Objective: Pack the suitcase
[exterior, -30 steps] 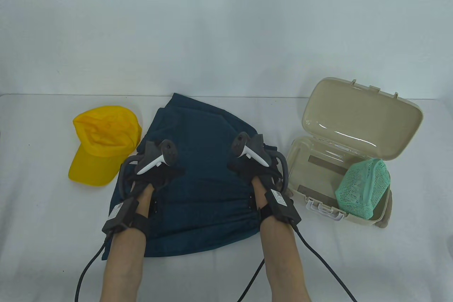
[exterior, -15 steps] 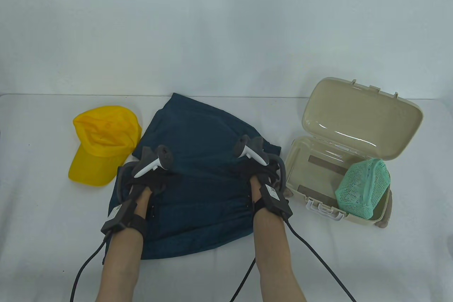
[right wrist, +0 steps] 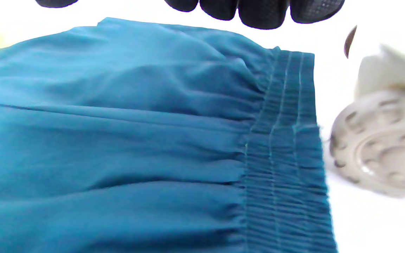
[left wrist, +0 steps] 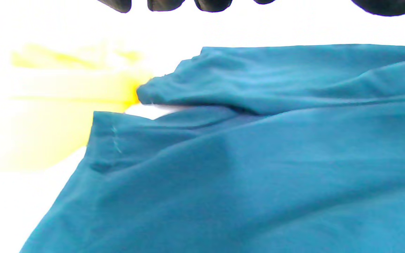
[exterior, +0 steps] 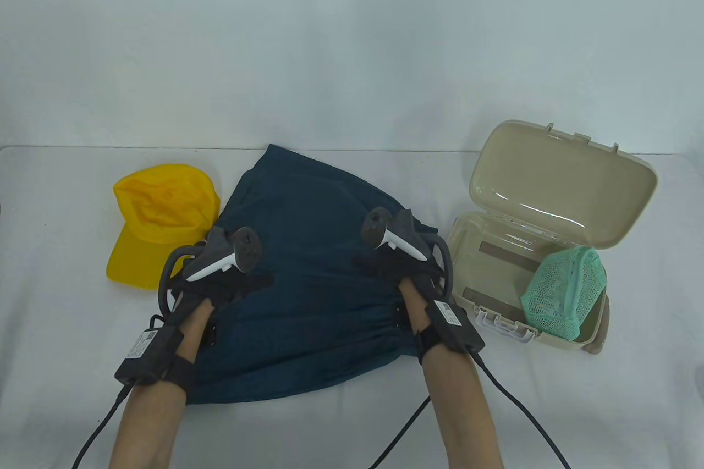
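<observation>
My dark teal shorts [exterior: 308, 282] lie folded at the table's middle, elastic waistband [right wrist: 287, 147] toward the suitcase. My left hand [exterior: 220, 285] rests over their left edge with its fingers [left wrist: 164, 4] apart and straight. My right hand [exterior: 399, 268] rests near the waistband, fingers [right wrist: 262, 14] side by side, pinching nothing I can see. The open beige suitcase [exterior: 550, 227] stands just right, holding a green mesh pouch [exterior: 566, 293]. A yellow cap [exterior: 159, 224] lies left, touching the shorts.

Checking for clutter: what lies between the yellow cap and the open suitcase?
In the table view, the blue shorts with both hands on them lie between the yellow cap and suitcase.
</observation>
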{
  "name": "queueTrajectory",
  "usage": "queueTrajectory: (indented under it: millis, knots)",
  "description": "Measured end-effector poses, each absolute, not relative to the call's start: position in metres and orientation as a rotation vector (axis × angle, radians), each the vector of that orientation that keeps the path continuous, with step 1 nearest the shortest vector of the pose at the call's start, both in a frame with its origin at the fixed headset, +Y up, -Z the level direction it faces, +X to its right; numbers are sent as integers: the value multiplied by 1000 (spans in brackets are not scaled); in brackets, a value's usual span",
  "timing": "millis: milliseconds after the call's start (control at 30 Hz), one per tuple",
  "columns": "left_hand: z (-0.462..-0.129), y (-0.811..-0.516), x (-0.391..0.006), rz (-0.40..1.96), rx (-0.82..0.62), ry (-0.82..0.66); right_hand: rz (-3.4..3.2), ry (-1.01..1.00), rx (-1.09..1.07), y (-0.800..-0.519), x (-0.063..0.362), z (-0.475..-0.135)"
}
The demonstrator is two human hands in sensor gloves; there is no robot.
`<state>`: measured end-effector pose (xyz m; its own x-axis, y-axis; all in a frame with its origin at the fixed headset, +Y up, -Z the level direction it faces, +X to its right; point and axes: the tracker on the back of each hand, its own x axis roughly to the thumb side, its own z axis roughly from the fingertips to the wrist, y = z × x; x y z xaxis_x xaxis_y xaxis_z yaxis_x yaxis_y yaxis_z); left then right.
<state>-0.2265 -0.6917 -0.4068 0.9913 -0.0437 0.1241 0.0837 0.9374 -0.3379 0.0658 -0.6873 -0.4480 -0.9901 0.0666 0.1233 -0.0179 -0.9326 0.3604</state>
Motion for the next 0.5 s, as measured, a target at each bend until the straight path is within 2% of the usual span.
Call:
queueTrajectory:
  millis: [133,233,367,500]
  knots:
    - [-363,-668,-231,-76,-284,-152,3101,371,441,-660,65,-397]
    - [-333,-664,-234,-86,-276,-189,3128,286,588,-648,68,-362]
    - [-306,-670,-235,-243,-324,-222,3146,278,690,-646,75,-331]
    - [-295,-682,-233,-358,-373,-238,3187,330,741,-660,82,-317]
